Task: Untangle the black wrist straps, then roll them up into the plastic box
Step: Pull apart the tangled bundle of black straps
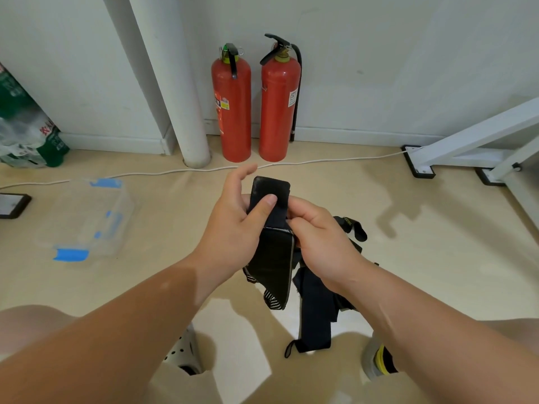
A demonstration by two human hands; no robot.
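I hold a bundle of black wrist straps (pixel 275 258) in the air above the floor. My left hand (pixel 233 228) pinches the upper end of one strap, thumb pressed on its front, forefinger lifted. My right hand (pixel 318 237) grips the strap just to the right, fingers curled round it. Several strap ends hang down between my knees, one with a small loop at the bottom. The clear plastic box (pixel 87 217) with blue clips lies on the floor to the left, apart from both hands.
Two red fire extinguishers (pixel 253 106) stand against the wall behind, beside a white pipe (pixel 180 97). A white cable (pixel 175 171) runs along the floor. A white metal frame (pixel 466 147) stands at right, water bottle packs (pixel 26 126) at left. My shoes are below.
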